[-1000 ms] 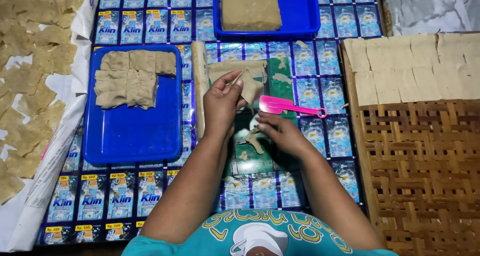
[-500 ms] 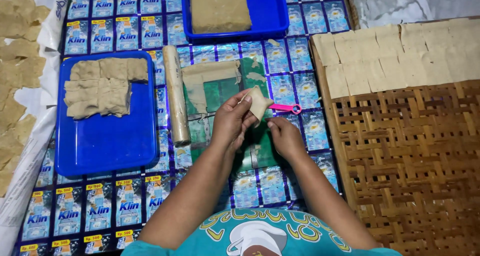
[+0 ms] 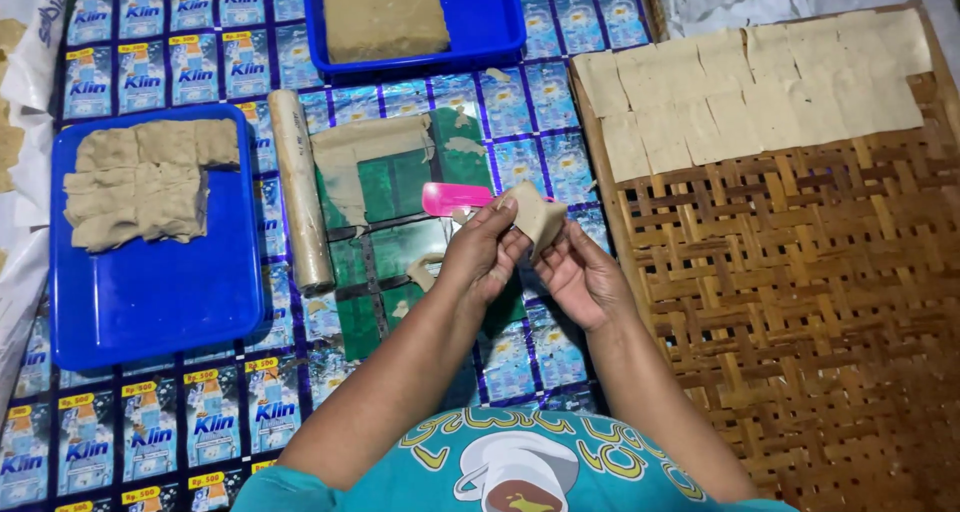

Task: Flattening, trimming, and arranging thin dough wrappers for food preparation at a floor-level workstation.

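Both hands hold one thin beige dough square (image 3: 537,215) lifted above the green work board (image 3: 400,237). My left hand (image 3: 485,252) pinches its left edge, my right hand (image 3: 578,272) supports it from below on the right. A pink scraper (image 3: 447,199) lies on the board just behind my left hand. Leftover rolled dough sheet (image 3: 355,157) covers the board's far left part. A plastic-wrapped rolling pin (image 3: 300,189) lies along the board's left side.
A blue tray (image 3: 150,292) at the left holds stacked dough strips (image 3: 140,182). Another blue tray (image 3: 480,22) at the top holds a dough block (image 3: 383,12). A woven bamboo rack (image 3: 800,302) at the right carries rows of flat dough squares (image 3: 750,92). Printed sachet sheets (image 3: 150,432) cover the floor.
The hands picked a cut dough piece off the board and moved it right and up; the pink scraper was let go onto the board. The camera view shifted to the right.
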